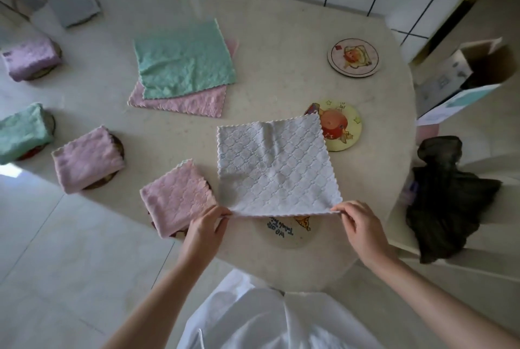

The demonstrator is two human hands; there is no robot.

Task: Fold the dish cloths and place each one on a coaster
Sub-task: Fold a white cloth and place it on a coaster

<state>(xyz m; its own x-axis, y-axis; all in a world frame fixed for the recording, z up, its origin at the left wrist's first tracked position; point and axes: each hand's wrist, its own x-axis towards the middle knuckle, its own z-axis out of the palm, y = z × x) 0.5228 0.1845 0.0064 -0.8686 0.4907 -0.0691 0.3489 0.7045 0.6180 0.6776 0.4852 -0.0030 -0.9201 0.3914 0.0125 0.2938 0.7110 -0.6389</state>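
So the pale grey cloth point(273, 168) is spread open on the round surface point(281, 86), right in front of the person. The left hand point(209, 222) pinches its near left corner and the right hand point(360, 224) pinches the near right corner. Fingers are curled tight on the fabric, and that near edge is lifted a bit off the surface. Under the raised edge a lettered coaster point(284, 233) peeks out, its far part hidden by the cloth. The cloth's far right corner overlaps the yellow coaster point(344, 130). Further back on the right sits a cartoon-print coaster point(353, 57), well apart from the cloth.

The left side is where the folded ones are. The near folded pink cloth point(176, 196) sits just beside the left hand on a coaster you can barely see. Then come the second folded pink cloth point(87, 160), a folded green cloth point(22, 132) and a folded lilac cloth point(31, 58), each on a round mat. A folded grey cloth point(74, 8) sits at the far edge, and I can't really make out what's under it.

In the middle, a flat green cloth point(183, 60) lies on top of a flat pink cloth point(194, 102), both unfolded. Off to the right there's a crumpled black bag point(447, 199) and an open cardboard box point(472, 72).
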